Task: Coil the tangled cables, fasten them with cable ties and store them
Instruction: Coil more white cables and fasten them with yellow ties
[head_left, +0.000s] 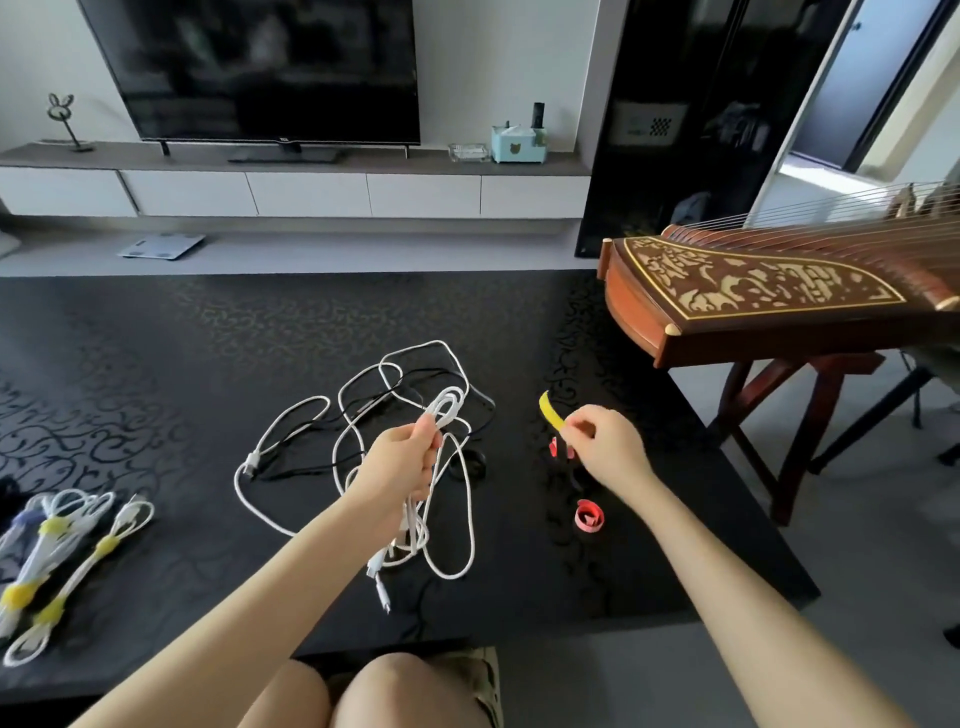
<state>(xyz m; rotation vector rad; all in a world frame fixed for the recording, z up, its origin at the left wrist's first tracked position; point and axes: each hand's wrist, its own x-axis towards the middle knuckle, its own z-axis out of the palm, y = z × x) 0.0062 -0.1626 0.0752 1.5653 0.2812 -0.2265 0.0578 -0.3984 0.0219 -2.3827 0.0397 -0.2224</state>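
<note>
Left hand (410, 457), cable (448, 409); right hand (605, 441), tie (550, 413)

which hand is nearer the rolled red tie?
Right. The right hand, pinching a yellow tie, is just beyond the rolled red tie; the left hand, gripping white cable, is farther left.

No legible text, numbers or brand names anywhere. The TV (260, 67) has a small mark (283, 139) at the centre of its bottom bezel, too small and blurred to read. The inlaid panel (753, 283) on the end of the wooden zither has pale glyph-like shapes that can't be made out as characters. The only clear sign is a small dark cat-face emblem (516, 148) on the front of the light-blue box (506, 156) on the TV shelf.
</note>
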